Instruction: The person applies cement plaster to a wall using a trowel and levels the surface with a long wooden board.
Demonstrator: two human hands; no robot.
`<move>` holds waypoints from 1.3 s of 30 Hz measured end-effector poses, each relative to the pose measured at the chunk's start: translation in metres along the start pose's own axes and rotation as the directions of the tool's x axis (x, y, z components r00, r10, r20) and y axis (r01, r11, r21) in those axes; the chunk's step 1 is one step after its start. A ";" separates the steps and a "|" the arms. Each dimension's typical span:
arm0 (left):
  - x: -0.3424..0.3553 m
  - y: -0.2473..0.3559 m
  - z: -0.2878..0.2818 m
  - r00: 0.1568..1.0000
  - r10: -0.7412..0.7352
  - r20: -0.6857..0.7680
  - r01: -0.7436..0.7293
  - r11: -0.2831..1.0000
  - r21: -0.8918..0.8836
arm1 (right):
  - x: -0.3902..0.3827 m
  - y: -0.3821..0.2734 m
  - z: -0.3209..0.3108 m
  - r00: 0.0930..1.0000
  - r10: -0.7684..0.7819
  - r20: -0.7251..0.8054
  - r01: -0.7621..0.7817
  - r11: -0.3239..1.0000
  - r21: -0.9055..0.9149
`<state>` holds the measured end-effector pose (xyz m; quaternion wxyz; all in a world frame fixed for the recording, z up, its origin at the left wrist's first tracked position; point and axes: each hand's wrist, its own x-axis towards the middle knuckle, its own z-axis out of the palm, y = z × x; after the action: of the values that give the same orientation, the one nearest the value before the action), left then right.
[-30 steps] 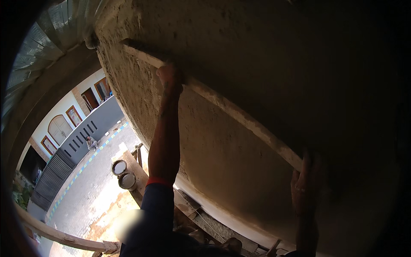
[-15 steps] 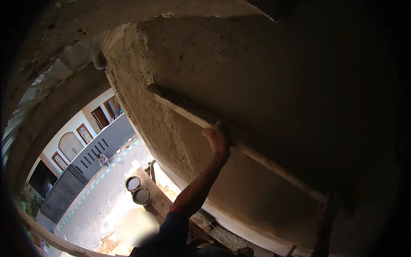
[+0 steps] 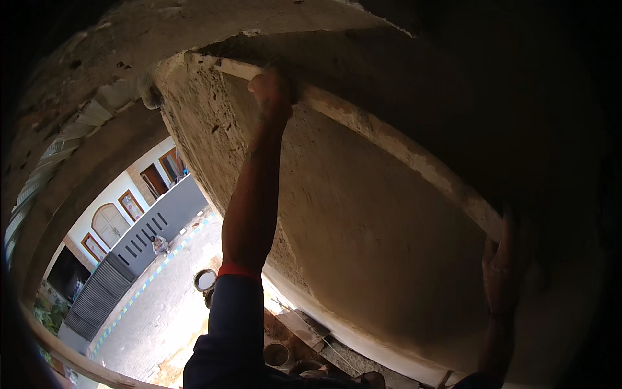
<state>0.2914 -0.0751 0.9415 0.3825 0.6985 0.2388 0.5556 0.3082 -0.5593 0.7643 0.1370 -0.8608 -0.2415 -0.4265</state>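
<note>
A long, straight wooden board (image 3: 389,137), like a plasterer's straightedge, lies against the plastered wall (image 3: 350,214). It slants from the upper left down to the right. My left hand (image 3: 272,92) is closed round the board close to its upper left end, with that arm stretched high. At the lower right end my right hand (image 3: 502,272) grips the board, though deep shade blurs its fingers. Below the board the plaster looks mostly smooth; toward the left edge of the wall it is rough and pitted.
A concrete overhang (image 3: 194,32) runs above the wall. Down at the left stands a bucket (image 3: 205,280) of pale liquid, and another bucket (image 3: 277,355) is below me. Beyond are a paved street (image 3: 155,305), a grey fence (image 3: 149,227) and a crouching person (image 3: 160,245).
Both hands have pushed the board up the wall. My left arm is now stretched much higher, and the board's left end is close under the overhang.
</note>
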 end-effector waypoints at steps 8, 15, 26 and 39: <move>-0.138 0.034 0.020 0.971 -0.226 0.081 0.240 0.889 -0.389 | -0.038 0.057 0.012 0.999 -0.021 0.026 0.019 0.996 0.083; -0.211 0.018 0.060 0.976 -0.219 0.024 0.199 0.828 -0.525 | -0.102 0.136 0.038 0.997 -0.068 -0.030 0.063 0.990 -0.125; -0.031 0.081 0.011 0.989 -0.135 0.064 0.150 0.888 -0.435 | 0.023 0.039 -0.017 0.992 -0.031 -0.125 0.028 0.999 -0.025; -0.135 0.079 0.030 0.957 -0.280 0.072 0.287 0.896 -0.338 | -0.023 0.092 -0.003 0.993 -0.081 -0.082 0.081 0.997 -0.008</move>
<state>0.2767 -0.2330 0.9217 0.5782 0.5843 0.2328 0.5197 0.3434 -0.6458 0.7455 0.1275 -0.8325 -0.2693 -0.4671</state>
